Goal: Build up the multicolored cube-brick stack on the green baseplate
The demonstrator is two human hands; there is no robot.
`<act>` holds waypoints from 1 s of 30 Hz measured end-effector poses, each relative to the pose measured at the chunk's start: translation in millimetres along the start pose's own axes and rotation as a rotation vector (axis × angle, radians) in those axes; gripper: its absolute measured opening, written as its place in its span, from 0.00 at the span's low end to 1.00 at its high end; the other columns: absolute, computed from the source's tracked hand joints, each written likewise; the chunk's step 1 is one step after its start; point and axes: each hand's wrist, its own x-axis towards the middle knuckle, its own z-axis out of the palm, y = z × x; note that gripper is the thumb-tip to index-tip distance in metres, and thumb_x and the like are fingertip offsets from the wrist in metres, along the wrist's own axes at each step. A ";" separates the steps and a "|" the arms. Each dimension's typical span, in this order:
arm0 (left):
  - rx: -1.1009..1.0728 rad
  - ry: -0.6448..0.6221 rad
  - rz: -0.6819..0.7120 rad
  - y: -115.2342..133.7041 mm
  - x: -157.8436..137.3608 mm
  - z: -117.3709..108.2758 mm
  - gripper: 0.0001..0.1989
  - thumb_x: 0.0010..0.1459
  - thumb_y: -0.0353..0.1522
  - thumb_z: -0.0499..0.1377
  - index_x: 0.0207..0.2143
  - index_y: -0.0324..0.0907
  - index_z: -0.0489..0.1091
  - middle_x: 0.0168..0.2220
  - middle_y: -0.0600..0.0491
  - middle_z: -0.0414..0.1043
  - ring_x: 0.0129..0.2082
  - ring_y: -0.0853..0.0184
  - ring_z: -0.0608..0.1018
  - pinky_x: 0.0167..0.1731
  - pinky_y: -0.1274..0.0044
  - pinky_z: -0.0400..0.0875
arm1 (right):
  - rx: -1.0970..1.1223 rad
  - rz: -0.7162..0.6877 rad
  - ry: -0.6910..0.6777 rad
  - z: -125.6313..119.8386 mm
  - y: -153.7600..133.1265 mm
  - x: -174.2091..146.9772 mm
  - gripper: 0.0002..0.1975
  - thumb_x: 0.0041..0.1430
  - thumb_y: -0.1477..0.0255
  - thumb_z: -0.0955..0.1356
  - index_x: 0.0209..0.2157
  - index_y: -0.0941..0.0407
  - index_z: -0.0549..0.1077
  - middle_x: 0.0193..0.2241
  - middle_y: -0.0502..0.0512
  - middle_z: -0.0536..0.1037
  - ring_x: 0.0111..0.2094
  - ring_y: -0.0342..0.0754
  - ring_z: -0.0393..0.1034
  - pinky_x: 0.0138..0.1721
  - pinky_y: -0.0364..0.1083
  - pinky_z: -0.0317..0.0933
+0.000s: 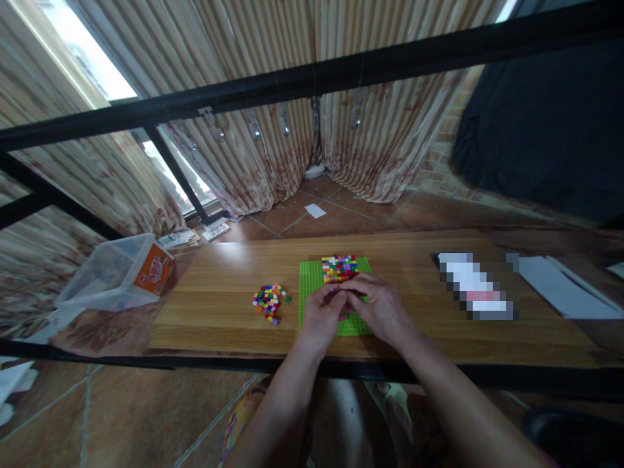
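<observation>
A green studded baseplate (308,286) lies on the wooden tabletop. Toward its far edge, many-coloured small bricks (340,265) are set close together in a block. My left hand (322,312) and my right hand (377,305) meet over the near part of the plate, just below that block. Both have their fingers bent and pinched together, tips touching or nearly so. Whatever is between the fingertips is hidden or too small to make out. Left of the plate sits a loose pile of coloured bricks (269,303).
A clear plastic bin (110,276) with an orange label stands at the table's left end. Toward the right lies a blurred-out flat object (475,286), with white paper (568,289) beyond it. A black metal bar (273,81) crosses above the table, with clips hanging beneath.
</observation>
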 end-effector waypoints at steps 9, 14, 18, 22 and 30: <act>0.010 0.021 0.029 -0.2 1.1 -0.7 0.05 0.51 0.30 0.62 0.32 0.39 0.76 0.26 0.54 0.75 0.24 0.73 0.74 0.24 0.82 0.64 | 0.050 0.003 -0.042 -1.2 -1.9 0.2 0.12 0.63 0.76 0.65 0.40 0.50 0.79 0.38 0.53 0.80 0.41 0.48 0.74 0.45 0.48 0.68; 0.010 0.055 0.001 3.0 1.2 -1.2 0.08 0.52 0.31 0.63 0.35 0.38 0.75 0.31 0.52 0.78 0.24 0.73 0.76 0.24 0.82 0.65 | 0.067 0.063 0.036 -8.6 4.5 2.9 0.10 0.63 0.71 0.65 0.37 0.52 0.79 0.36 0.53 0.80 0.39 0.48 0.75 0.43 0.48 0.67; 0.058 0.137 0.048 5.8 5.4 -9.7 0.09 0.51 0.31 0.63 0.36 0.38 0.75 0.30 0.52 0.78 0.23 0.73 0.75 0.24 0.82 0.64 | 0.054 0.198 0.207 -20.3 20.7 5.2 0.09 0.59 0.67 0.66 0.35 0.53 0.80 0.34 0.54 0.81 0.35 0.49 0.75 0.38 0.48 0.67; 0.132 0.245 0.101 5.3 11.4 -20.8 0.10 0.50 0.32 0.63 0.36 0.39 0.76 0.29 0.52 0.77 0.26 0.71 0.74 0.27 0.80 0.66 | 0.073 0.341 0.264 -24.3 36.3 6.2 0.09 0.55 0.66 0.68 0.33 0.53 0.80 0.32 0.54 0.83 0.32 0.50 0.76 0.36 0.50 0.68; 0.255 0.253 0.106 -6.7 18.8 -23.2 0.15 0.49 0.33 0.65 0.41 0.39 0.76 0.28 0.54 0.76 0.22 0.73 0.70 0.22 0.81 0.60 | 0.173 0.366 0.206 -7.9 36.7 7.6 0.09 0.52 0.66 0.69 0.33 0.52 0.81 0.33 0.54 0.84 0.34 0.51 0.78 0.40 0.51 0.70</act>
